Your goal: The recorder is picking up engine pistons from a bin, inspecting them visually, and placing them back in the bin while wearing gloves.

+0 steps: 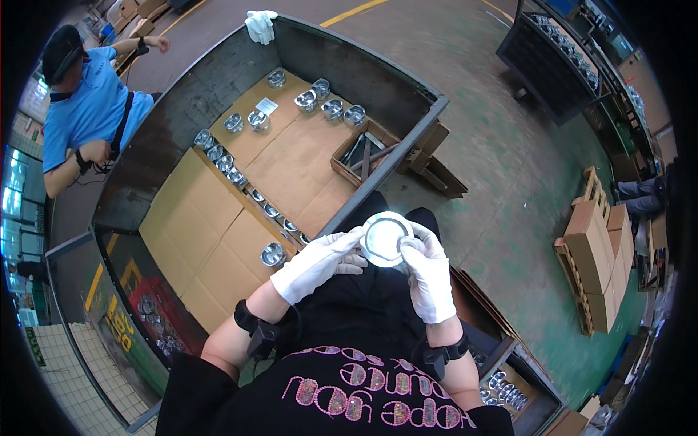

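Metal bin: cardboard sheets, shiny pistons, small box of dark bars. Right hand grips round metal part; left hand touches its side, grip unclear.

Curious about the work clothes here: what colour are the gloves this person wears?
The left glove and right glove are white, shown best in the head view.

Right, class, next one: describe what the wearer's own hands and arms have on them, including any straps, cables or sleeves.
The left hand and right hand wear white gloves. Each forearm carries a black strap with a small dark box; a thin dark cable shows near the left one. The sleeves are black and short.
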A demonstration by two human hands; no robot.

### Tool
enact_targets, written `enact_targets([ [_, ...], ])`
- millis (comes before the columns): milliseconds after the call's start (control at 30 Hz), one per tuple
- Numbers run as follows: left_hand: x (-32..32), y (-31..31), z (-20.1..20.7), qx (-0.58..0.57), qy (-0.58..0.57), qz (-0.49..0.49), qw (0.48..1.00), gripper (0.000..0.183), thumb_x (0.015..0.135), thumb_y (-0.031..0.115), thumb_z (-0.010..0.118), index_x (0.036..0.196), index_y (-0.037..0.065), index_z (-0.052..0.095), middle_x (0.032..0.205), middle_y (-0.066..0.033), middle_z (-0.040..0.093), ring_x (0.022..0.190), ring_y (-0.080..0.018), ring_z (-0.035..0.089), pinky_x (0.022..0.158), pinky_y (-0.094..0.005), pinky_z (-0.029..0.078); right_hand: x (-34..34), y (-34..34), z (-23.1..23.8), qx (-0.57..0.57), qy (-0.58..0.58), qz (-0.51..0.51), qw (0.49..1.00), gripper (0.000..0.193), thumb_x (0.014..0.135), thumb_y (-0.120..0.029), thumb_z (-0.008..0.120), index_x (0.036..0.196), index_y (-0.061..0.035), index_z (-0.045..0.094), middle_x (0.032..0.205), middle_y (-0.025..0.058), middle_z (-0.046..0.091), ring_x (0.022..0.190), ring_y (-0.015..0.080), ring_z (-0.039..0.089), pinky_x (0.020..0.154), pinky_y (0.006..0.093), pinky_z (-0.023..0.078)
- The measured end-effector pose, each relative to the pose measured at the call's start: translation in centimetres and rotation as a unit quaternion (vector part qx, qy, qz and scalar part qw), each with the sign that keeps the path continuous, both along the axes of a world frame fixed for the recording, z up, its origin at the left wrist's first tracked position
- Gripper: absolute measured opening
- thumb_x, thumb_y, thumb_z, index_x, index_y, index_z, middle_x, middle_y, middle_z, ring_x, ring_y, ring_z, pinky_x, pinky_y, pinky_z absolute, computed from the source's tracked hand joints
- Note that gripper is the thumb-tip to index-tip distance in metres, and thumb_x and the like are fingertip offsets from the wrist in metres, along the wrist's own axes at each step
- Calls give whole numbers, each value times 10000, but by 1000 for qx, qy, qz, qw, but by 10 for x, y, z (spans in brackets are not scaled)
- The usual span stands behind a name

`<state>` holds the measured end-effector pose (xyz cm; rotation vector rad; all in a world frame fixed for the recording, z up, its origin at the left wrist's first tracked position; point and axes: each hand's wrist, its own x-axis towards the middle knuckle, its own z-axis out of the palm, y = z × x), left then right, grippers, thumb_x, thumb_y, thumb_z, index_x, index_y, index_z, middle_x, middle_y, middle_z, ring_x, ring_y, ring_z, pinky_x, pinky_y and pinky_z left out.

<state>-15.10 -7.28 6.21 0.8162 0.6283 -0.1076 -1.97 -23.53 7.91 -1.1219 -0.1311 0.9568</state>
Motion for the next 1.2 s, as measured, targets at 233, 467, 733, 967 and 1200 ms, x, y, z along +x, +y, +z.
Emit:
enact_targets([
  [233,10,8,16,14,-3,-25,1000,589,904,236,672,1358,-24,403,1315,-115,508,1154,-186,547,965,-343,476,15,2,-5,-74,-88,100,988,406,869,-84,669,1235,21,528,993,75,663,887,107,626,771,222,491],
  [467,15,5,11,-17,22,-108,994,631,841,241,744,1312,-75,467,1155,-140,619,989,-199,654,843,-311,552,22,10,-5,-102,-98,156,978,329,911,-159,644,1187,4,572,987,71,662,896,87,615,783,218,490],
  [733,18,-4,4,-45,18,7,999,582,869,205,708,1290,-101,445,1187,-157,593,1001,-214,652,850,-336,567,23,2,-47,-107,-59,52,991,513,1014,-457,381,1157,-12,592,1022,93,659,873,187,643,806,321,511],
  [967,24,-12,18,189,-44,49,980,629,749,52,789,1282,-50,471,1243,-130,568,1112,-195,582,973,-316,483,1,-8,-38,73,201,80,974,574,1004,-488,364,1275,5,482,1195,168,604,1049,284,618,898,424,502],
  [1200,29,-25,32,382,-101,24,918,615,669,-8,780,1234,8,539,1243,-81,598,1160,-163,555,1029,-308,415,-14,-3,-33,167,325,88,927,553,1003,-474,322,1392,-93,415,1325,169,528,1186,301,533,1013,438,414],
])
